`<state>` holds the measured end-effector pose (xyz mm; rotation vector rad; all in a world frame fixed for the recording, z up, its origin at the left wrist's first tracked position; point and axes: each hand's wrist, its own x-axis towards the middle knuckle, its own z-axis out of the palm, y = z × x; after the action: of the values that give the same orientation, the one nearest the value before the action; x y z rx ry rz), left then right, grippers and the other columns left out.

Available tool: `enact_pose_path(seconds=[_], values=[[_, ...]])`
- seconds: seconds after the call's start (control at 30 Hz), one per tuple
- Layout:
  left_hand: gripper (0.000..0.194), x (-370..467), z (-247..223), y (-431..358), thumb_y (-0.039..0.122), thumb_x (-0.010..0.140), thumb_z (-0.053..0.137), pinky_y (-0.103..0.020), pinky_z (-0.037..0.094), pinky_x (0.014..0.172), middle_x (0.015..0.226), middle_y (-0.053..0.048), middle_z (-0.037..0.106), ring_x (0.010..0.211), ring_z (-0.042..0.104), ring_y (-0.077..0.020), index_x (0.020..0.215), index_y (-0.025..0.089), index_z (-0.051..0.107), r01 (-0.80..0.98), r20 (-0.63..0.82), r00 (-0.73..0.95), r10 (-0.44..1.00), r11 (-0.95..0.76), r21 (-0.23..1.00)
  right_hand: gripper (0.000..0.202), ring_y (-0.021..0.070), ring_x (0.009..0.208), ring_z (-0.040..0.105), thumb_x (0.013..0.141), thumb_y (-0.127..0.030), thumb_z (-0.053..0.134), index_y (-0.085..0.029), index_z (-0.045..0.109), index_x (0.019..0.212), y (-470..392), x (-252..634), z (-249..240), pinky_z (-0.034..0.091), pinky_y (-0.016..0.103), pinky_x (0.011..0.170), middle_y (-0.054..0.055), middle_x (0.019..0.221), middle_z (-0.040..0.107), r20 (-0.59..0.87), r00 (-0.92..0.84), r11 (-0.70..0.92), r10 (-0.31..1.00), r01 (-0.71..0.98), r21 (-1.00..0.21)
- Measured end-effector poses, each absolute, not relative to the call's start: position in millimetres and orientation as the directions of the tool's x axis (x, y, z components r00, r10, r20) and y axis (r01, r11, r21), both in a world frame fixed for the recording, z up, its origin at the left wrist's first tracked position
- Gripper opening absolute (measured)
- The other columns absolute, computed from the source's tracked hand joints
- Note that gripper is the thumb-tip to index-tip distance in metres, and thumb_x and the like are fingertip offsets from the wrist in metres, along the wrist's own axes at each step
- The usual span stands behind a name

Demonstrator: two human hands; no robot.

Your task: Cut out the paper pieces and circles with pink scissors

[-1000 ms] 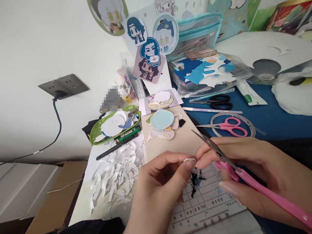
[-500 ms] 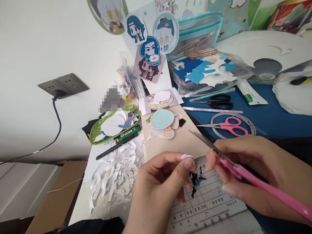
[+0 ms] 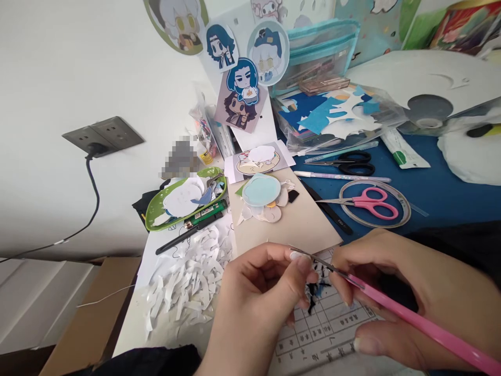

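Note:
My left hand [image 3: 270,292] is in the lower middle of the head view, thumb and forefinger pinched on a small white paper piece [image 3: 296,256]. Most of that piece is hidden by the fingertips. From the right, my right hand [image 3: 410,292] grips pink-handled scissors [image 3: 362,284], seen nearly edge-on. Their thin metal blades lie at the white piece, by the left fingertips; whether they touch it, I cannot tell. Small black scraps [image 3: 312,295] lie beneath the hands on a printed form [image 3: 332,334]. Loose white paper strips [image 3: 188,287] are heaped left of my left hand.
Paper cutouts, with a pale blue oval [image 3: 261,189] on top, lie on a beige board [image 3: 289,230]. A green tray [image 3: 156,222] holds more cutouts. To the right are other pink scissors [image 3: 376,203] on a tape roll [image 3: 346,211], black scissors [image 3: 356,163] and a white tube [image 3: 407,149].
The scissors have swung down and left, so their blades now reach the white piece. My right thumb has moved away from its fingers. My left hand has barely moved.

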<state>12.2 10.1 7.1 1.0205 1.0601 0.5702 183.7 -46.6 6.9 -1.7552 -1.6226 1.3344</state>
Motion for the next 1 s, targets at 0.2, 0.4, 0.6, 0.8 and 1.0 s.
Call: enact_pose_path(seconds=[0.2, 0.4, 0.6, 0.8, 1.0], values=[[0.015, 11, 5, 13, 0.026, 0.074, 0.072, -0.012, 0.034, 0.04, 0.045, 0.004, 0.054, 0.041, 0.045, -0.0049, 0.066, 0.015, 0.065, 0.052, -0.415, 0.45, 0.791, 0.441, 0.896, 0.029, 0.0214, 0.062, 0.056, 0.058, -0.046, 0.074, -0.023, 0.059, 0.069, -50, 180, 6, 0.037, 0.027, 0.047, 0.002, 0.07, 0.059, -0.358, -0.084, -0.266, 0.93, 0.516, -0.814], [0.015, 9, 2, 11, 0.025, 0.075, 0.071, -0.014, 0.033, 0.042, 0.046, 0.005, 0.053, 0.042, 0.044, -0.0048, 0.066, 0.015, 0.063, 0.009, -0.38, 0.467, 0.799, 0.425, 0.905, 0.017, 0.0238, 0.066, 0.059, 0.058, -0.035, 0.068, -0.024, 0.06, 0.068, -53, 177, 5, 0.036, 0.027, 0.047, 0.003, 0.074, 0.066, -0.308, -0.059, -0.229, 0.95, 0.541, -0.809], [0.018, 12, 2, 9, 0.024, 0.077, 0.068, -0.015, 0.031, 0.043, 0.05, 0.005, 0.053, 0.043, 0.041, -0.0051, 0.066, 0.016, 0.058, -0.001, -0.363, 0.466, 0.807, 0.411, 0.911, 0.021, 0.0275, 0.072, 0.062, 0.056, -0.034, 0.067, -0.023, 0.062, 0.073, -54, 172, 5, 0.035, 0.028, 0.045, 0.005, 0.079, 0.068, -0.342, -0.007, -0.287, 0.94, 0.527, -0.8], [0.017, 11, 2, 6, 0.027, 0.078, 0.067, -0.015, 0.03, 0.042, 0.051, 0.004, 0.052, 0.045, 0.04, -0.0064, 0.068, 0.017, 0.057, 0.009, -0.377, 0.471, 0.798, 0.423, 0.906, 0.027, 0.0298, 0.074, 0.062, 0.054, -0.044, 0.074, -0.025, 0.064, 0.07, -55, 168, 8, 0.042, 0.033, 0.052, 0.004, 0.078, 0.068, -0.375, 0.052, -0.343, 0.925, 0.537, -0.771], [0.017, 14, 6, 4, 0.027, 0.077, 0.067, -0.016, 0.03, 0.044, 0.051, 0.004, 0.051, 0.045, 0.04, -0.0064, 0.068, 0.017, 0.057, 0.012, -0.402, 0.433, 0.807, 0.441, 0.898, 0.02, 0.0303, 0.076, 0.064, 0.057, -0.036, 0.074, -0.024, 0.063, 0.068, -53, 168, 6, 0.037, 0.029, 0.045, 0.004, 0.08, 0.071, -0.312, 0.001, -0.254, 0.95, 0.583, -0.772]])
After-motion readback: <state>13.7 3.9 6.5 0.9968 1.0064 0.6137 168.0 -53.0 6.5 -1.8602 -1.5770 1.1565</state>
